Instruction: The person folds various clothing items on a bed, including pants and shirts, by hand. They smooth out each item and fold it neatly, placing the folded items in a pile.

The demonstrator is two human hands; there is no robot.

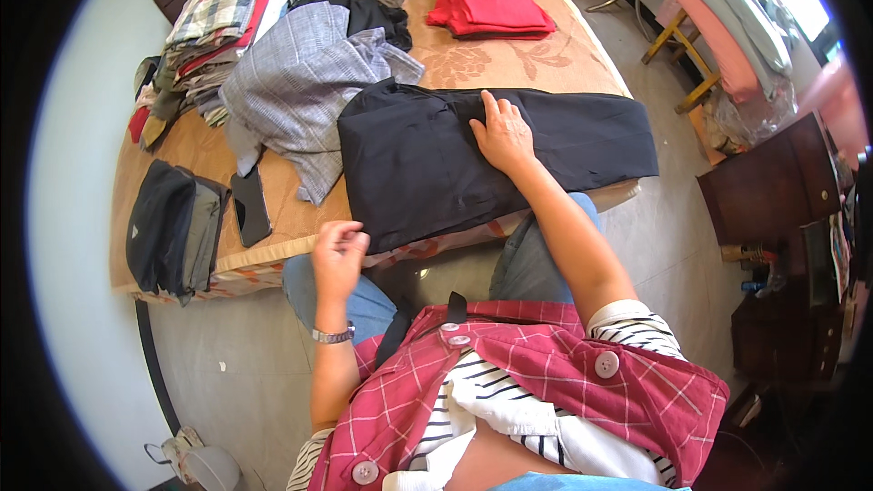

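Note:
Black trousers (pixel 423 170), folded lengthwise, lie across the near edge of the bed. My right hand (pixel 505 133) rests flat on them around the middle, fingers spread. At their lower left corner is my left hand (pixel 341 249), slightly blurred, with its fingers curled; whether it pinches the cloth cannot be made out. A crumpled grey checked garment (pixel 307 75) lies just beyond the trousers' left end. To the left of my left hand, a dark smartphone (pixel 251 208) lies on the bed beside a small stack of folded dark clothes (pixel 174 228).
A tall pile of folded clothes (pixel 218 20) stands at the bed's far left. Folded red cloth (pixel 491 7) lies on the patterned bed cover (pixel 470 65). On the right are a wooden stool (pixel 682 58) bearing cushions (pixel 736 34) and a dark wooden cabinet (pixel 771 184).

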